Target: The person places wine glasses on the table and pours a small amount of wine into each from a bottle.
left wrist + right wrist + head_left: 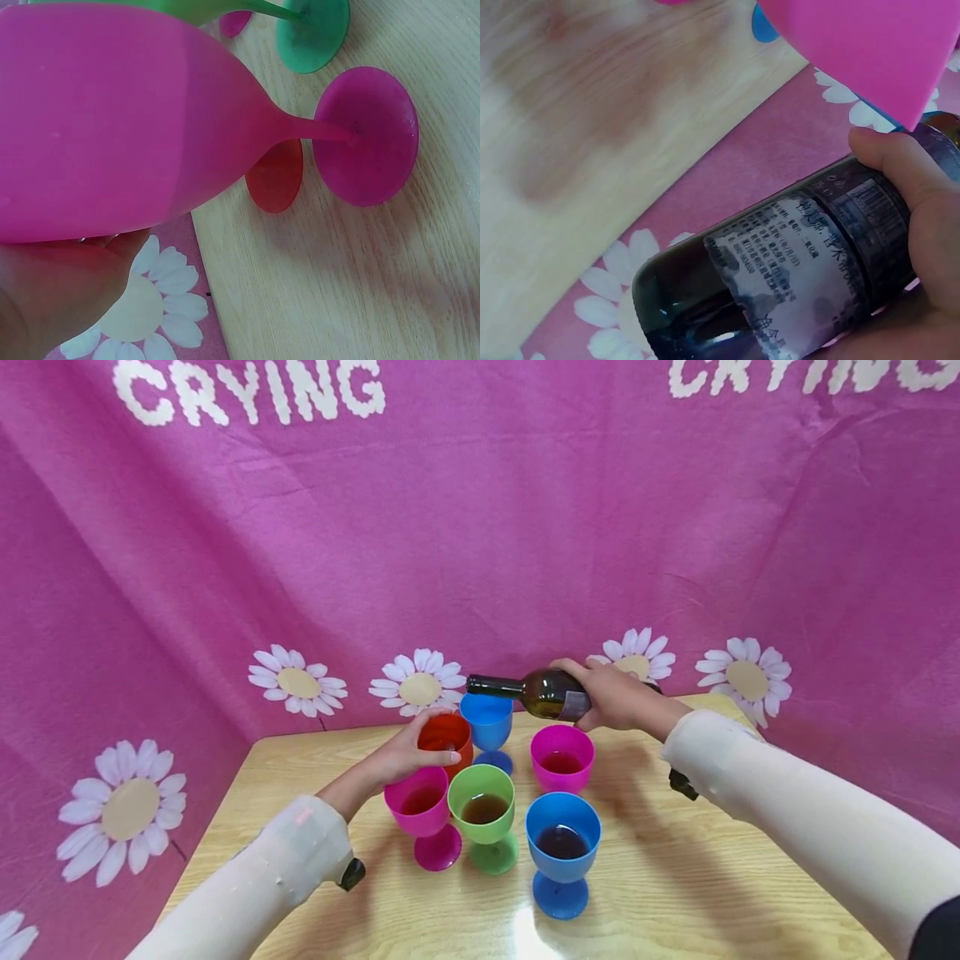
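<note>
My left hand (405, 758) grips an orange-red goblet (463, 747) at the back left, thumb along its near side. In the left wrist view a pink goblet (112, 120) hides most of that grip. My right hand (615, 695) holds a dark green wine bottle (546, 693) by its body. The bottle lies almost level, its neck pointing left over the mouth of the far blue goblet (491, 731). A printed label (787, 277) shows on the bottle in the right wrist view. No liquid stream is visible at the bottle's mouth.
In front stand a pink goblet (427, 822), a green goblet (483, 831) and a blue goblet (562, 860), with another pink goblet (562, 781) below the bottle. Dark liquid shows in these. The wooden table (660, 860) meets a pink daisy-print cloth (510, 543) at its back.
</note>
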Demonstrator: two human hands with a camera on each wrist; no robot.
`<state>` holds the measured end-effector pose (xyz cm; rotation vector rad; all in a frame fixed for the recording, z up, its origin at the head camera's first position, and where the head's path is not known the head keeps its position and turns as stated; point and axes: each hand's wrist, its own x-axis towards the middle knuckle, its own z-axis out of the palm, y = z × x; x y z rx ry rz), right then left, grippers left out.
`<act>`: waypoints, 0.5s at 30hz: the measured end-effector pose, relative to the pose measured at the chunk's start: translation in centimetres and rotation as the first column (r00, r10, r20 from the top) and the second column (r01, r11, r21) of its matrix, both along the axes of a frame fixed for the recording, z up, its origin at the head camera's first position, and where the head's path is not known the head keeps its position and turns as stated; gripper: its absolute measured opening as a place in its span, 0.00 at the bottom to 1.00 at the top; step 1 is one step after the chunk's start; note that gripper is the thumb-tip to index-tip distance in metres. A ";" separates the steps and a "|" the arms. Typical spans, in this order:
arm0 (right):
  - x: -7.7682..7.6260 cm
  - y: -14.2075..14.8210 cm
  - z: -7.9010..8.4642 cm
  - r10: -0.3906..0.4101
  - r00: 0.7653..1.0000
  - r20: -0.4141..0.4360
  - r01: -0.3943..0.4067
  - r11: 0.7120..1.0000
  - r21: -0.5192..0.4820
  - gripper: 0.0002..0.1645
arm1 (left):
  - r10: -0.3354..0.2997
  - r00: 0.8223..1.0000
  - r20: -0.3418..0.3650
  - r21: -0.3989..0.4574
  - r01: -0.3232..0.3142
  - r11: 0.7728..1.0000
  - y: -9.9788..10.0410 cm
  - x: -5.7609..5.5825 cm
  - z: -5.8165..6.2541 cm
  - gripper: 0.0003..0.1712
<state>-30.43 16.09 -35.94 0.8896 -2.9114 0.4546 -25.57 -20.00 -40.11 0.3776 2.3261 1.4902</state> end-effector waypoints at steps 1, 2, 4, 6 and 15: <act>0.0 0.2 -0.1 0.003 1.000 0.003 -0.003 1.000 -0.024 0.60 | 0.001 1.000 0.001 -0.001 -0.001 1.000 0.0 0.0 0.0 0.44; 0.0 0.4 -0.3 0.006 1.000 0.007 -0.005 0.999 -0.047 0.59 | 0.001 1.000 0.000 -0.003 -0.001 1.000 0.0 0.0 0.1 0.44; 0.0 0.8 -0.5 0.007 1.000 0.011 -0.006 0.996 -0.085 0.59 | 0.002 1.000 0.002 -0.005 -0.002 1.000 0.0 0.0 0.1 0.44; 0.1 1.2 -0.8 0.009 1.000 0.011 -0.008 0.993 -0.116 0.59 | 0.004 1.000 0.002 -0.003 -0.004 1.000 0.1 0.0 0.2 0.44; 0.4 2.5 -2.8 0.043 0.999 0.003 -0.040 0.950 -0.309 0.57 | 0.004 1.000 -0.002 0.001 -0.004 1.000 0.0 -0.1 -0.1 0.44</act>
